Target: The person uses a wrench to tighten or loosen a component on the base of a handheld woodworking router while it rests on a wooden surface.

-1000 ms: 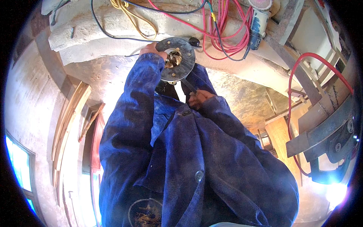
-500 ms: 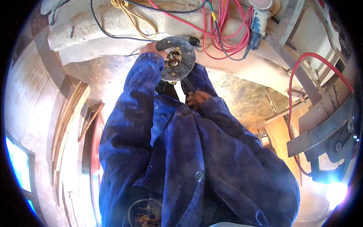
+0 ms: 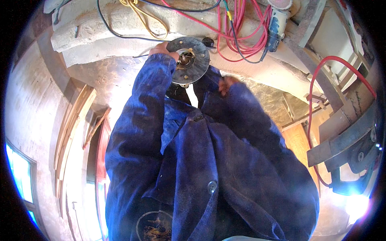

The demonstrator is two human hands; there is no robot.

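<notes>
A plunge router [image 3: 202, 60] is turned with its round black base plate toward me, showing several screws and a metal collet [image 3: 185, 59] in the central opening. My left hand [image 3: 163, 50] is closed around the router's left side, the thumb near the plate's edge. To the right and below the plate is my right hand [image 3: 227, 85], smeared by motion, its fingers curled. It appears to hold a slim dark wrench, mostly lost against the blue sleeve. A black knob [image 3: 208, 42] sticks out at the router's upper right.
Beyond the router runs a rough pale bench edge [image 3: 100, 36] with a yellow cord [image 3: 150, 24] and coiled red cable [image 3: 245, 40]. A grey power tool [image 3: 276, 28] lies there. A larger saw-like machine [image 3: 354, 152] with a red cable stands at right; timber boards [image 3: 74, 124] lean at left.
My right hand has swung up and to the right, away from my chest, with the wrench seemingly still in it. The left hand and router have barely shifted.
</notes>
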